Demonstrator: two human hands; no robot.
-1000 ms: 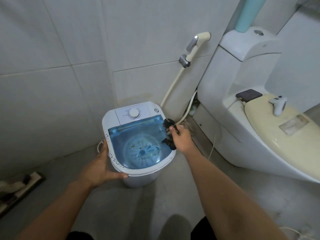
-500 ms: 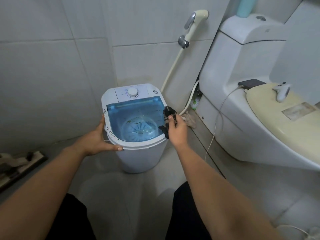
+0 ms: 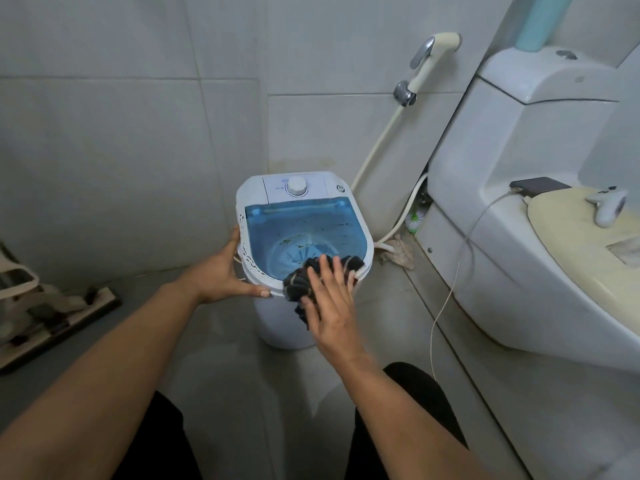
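A small white washing machine [image 3: 281,329] with a blue tub stands on the bathroom floor near the tiled wall. My left hand [image 3: 221,275] grips its left rim, thumb along the front edge. A dark striped cloth [image 3: 298,284] lies bunched over the front right rim, partly hanging outside the tub. My right hand [image 3: 332,306] lies on the cloth with its fingers straight and spread. The palm hides part of the cloth.
A toilet [image 3: 519,271] fills the right side, with a phone [image 3: 538,185], its white cable [image 3: 450,296] and a white controller [image 3: 606,206] on it. A bidet sprayer [image 3: 433,53] hangs on the wall. A rag [image 3: 398,252] lies behind the machine. Floor tools [image 3: 52,313] lie left.
My right hand went from pinching the dark cloth at the right rim to lying flat on it at the front rim. The left hand stays on the left rim.
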